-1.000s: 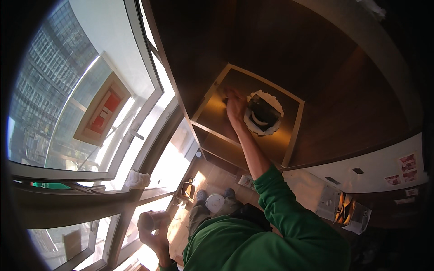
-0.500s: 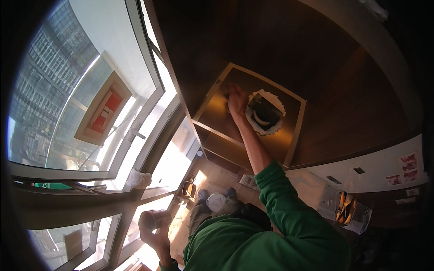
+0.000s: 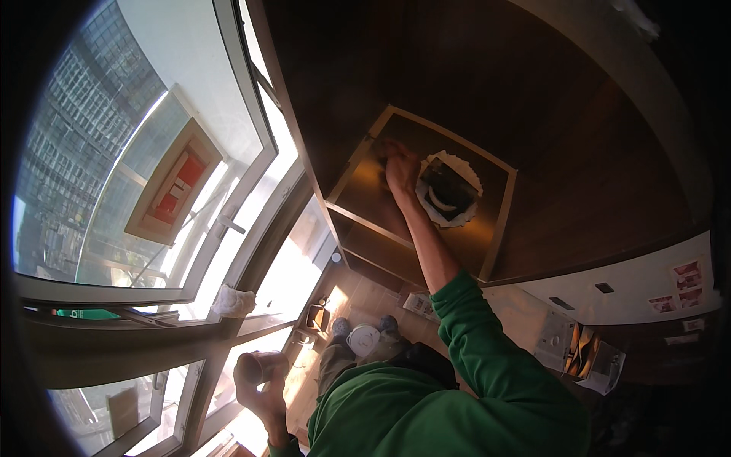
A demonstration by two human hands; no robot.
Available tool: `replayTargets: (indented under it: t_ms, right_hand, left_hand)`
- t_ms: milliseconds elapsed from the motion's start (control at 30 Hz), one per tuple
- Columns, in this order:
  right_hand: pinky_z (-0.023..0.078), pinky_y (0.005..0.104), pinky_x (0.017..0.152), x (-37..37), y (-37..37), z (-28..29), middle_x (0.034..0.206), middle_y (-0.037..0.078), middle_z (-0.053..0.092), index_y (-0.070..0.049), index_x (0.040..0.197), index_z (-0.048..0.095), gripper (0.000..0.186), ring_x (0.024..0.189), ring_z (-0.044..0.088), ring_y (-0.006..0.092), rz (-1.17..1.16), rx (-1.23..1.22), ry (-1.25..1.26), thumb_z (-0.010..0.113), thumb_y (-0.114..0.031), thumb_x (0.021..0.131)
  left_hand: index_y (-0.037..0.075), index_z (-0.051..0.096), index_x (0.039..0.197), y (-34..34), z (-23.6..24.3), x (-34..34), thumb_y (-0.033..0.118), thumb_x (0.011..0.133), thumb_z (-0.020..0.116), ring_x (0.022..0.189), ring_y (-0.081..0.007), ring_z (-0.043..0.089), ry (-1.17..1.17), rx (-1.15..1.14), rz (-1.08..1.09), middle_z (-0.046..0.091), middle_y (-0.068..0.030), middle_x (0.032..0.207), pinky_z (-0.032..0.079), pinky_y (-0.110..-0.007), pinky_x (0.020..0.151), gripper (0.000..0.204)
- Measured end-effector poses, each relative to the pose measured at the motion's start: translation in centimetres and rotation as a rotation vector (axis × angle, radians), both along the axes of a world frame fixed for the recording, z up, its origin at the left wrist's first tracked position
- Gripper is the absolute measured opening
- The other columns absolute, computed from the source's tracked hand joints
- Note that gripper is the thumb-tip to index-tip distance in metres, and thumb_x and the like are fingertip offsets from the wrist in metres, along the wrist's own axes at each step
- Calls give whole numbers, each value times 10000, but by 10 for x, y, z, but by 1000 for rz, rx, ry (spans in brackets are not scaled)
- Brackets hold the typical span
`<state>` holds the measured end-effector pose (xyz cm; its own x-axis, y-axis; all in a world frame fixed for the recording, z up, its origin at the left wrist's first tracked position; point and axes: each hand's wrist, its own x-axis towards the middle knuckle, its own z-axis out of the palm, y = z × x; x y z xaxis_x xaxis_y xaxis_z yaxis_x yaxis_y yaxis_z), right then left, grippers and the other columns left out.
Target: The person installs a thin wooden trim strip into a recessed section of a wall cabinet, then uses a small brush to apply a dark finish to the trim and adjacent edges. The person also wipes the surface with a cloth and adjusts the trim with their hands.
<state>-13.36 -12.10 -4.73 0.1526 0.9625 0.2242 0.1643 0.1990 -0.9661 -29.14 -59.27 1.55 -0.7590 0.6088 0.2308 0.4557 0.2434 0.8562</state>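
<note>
R hand was up inside the wooden cabinet, fingers bent; couldn't tell if it gripped anything. A white-rimmed dark object sat just beside it, to its right. L hand, well below, was wrapped round a brown cylindrical container near the window frame.

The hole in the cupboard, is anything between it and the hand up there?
Nothing visible. The right hand rests on the cupboard panel right beside the ragged hole, with no object between them. The left hand holds a can low down, away from it.
</note>
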Motion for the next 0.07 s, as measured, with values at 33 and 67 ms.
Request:
replayTargets:
  t_ms: [33, 67]
  right_hand:
    - [527, 328, 861, 0, -2, 4, 950, 116, 776, -86, 1115, 788, 288, 921, 721, 203, 14, -46, 10, 590, -188, 932]
    - [520, 321, 920, 1, -4, 9, 1005, 111, 785, -92, 1110, 793, 289, 995, 725, 204, 29, -91, 20, 593, -194, 928]
  left_hand:
    - [34, 686, 1125, 0, 0, 0, 71, 734, 848, 971, -234, 681, 0, -8, 1, 703, -84, 1067, 540, -348, 855, 425]
    - [34, 686, 1127, 0, 0, -1, 72, 735, 847, 973, -235, 680, -1, -16, 2, 703, -83, 1070, 540, -348, 855, 425]
